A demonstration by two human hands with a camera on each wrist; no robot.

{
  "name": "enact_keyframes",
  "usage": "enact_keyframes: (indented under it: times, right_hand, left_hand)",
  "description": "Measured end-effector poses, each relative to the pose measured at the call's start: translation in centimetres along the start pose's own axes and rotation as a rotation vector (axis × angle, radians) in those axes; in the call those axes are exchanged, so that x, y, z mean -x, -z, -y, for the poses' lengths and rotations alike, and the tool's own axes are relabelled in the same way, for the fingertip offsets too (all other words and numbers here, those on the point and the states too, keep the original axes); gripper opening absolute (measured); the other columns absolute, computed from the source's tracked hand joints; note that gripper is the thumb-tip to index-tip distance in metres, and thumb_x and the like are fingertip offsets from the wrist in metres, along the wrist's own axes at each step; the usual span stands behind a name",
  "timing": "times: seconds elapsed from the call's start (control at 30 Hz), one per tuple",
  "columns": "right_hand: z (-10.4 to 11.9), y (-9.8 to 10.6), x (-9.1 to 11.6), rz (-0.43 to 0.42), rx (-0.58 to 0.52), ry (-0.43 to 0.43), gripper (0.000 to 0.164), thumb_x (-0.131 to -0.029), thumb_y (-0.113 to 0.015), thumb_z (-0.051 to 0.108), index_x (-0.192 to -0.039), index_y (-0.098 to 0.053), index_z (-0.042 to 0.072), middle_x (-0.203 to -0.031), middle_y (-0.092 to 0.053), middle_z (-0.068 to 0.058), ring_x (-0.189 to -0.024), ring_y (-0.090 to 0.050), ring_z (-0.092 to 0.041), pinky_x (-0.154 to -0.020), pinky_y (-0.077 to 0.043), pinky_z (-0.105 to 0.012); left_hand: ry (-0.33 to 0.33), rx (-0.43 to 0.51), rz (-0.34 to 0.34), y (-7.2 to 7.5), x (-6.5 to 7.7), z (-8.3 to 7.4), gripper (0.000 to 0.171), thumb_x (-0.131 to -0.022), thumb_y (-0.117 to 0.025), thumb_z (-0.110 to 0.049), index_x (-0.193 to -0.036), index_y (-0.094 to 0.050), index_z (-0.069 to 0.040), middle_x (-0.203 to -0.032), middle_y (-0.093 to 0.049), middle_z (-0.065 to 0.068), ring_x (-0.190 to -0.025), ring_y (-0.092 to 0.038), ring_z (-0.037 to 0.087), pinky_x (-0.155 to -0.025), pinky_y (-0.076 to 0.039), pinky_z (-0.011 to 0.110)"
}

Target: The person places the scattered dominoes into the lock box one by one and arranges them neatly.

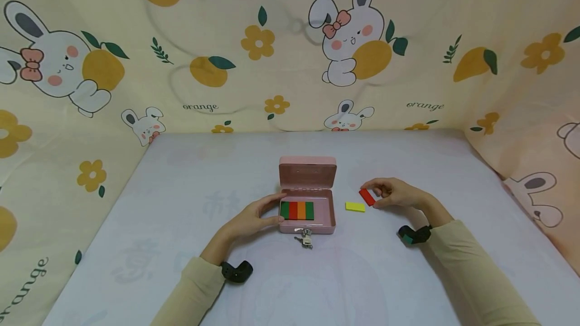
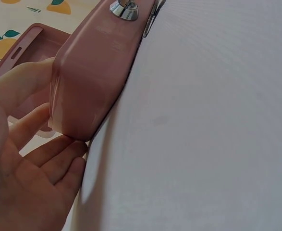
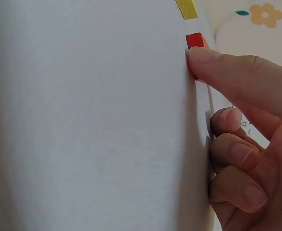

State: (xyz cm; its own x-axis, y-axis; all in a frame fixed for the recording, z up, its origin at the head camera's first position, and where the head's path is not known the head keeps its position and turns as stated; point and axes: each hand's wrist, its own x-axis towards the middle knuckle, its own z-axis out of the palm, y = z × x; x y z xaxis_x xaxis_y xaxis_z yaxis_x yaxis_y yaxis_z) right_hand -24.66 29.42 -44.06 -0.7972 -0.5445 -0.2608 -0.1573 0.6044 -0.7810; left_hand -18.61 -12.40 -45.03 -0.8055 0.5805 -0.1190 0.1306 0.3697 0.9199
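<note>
A pink metal cash box (image 1: 330,209) stands on the table with its lid (image 1: 307,174) raised. My left hand (image 1: 250,217) holds the box at its left end, thumb and index finger spread across the corners. Inside, green, red and orange blocks (image 1: 297,211) lie side by side in the left part. To the right of the box, my right hand (image 1: 399,193) pinches a red block (image 1: 367,197) between thumb and index finger, its other fingers curled. A yellow block (image 1: 355,207) lies on the table between the box and the right hand.
Keys (image 1: 304,241) hang from the lock at the front of the box. A white cloth (image 1: 204,165) covers the table. Behind and along the sides hangs a cream curtain (image 1: 290,64) printed with rabbits and oranges. Both wrists carry black devices (image 1: 237,271).
</note>
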Motion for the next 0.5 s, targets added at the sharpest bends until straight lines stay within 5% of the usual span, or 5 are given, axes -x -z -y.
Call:
enact_keyframes:
  times: [0.5]
  right_hand:
    - [0.00, -0.03, 0.16, -0.029, -0.018, -0.009, 0.049, -0.083, -0.073, 0.012, -0.127, -0.056, 0.001, -0.086, -0.042, -0.004, -0.071, -0.040, -0.008, -0.059, -0.033, -0.021]
  left_hand:
    - [-0.005, 0.008, 0.003, 0.05, 0.10, 0.05, 0.064, -0.093, -0.064, -0.025, -0.149, -0.035, -0.018, -0.160, -0.030, 0.007, -0.149, -0.027, 0.031, -0.123, -0.022, 0.053]
